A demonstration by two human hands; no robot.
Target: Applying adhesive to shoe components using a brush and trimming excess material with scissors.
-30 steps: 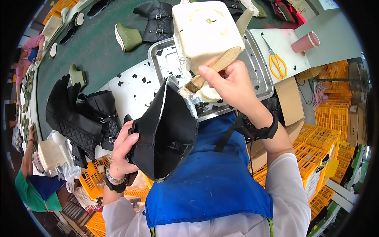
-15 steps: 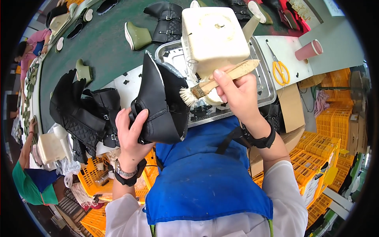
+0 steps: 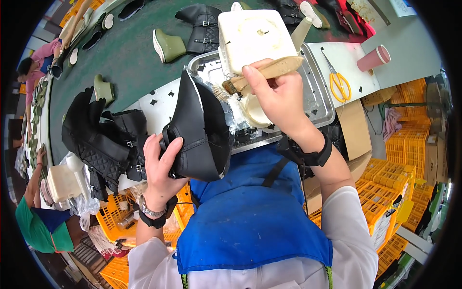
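In my left hand [image 3: 162, 161] is a black boot upper [image 3: 195, 137], gripped at its side with the thumb on the outer face and its wide opening turned to the right. My right hand [image 3: 279, 96] is closed round the wooden handle of a brush [image 3: 262, 74]. The pale bristles point left, close to the boot's upper edge and beside the white plastic container [image 3: 257, 38]. That container stands in a metal tray [image 3: 321, 91] strewn with black scraps. Whether the bristles touch the boot I cannot tell.
Several black quilted boots [image 3: 98, 144] lie left of my left hand. An olive boot piece [image 3: 168, 45] stands on the green belt [image 3: 130, 53]. Orange-handled scissors [image 3: 340, 86] and a pink cup [image 3: 374, 59] are at right. Yellow crates [image 3: 380, 192] flank me. Two other people work at far left.
My right hand has moved up and to the left with the brush, away from the boot's opening toward its upper edge. The boot has shifted slightly downward in my left hand.
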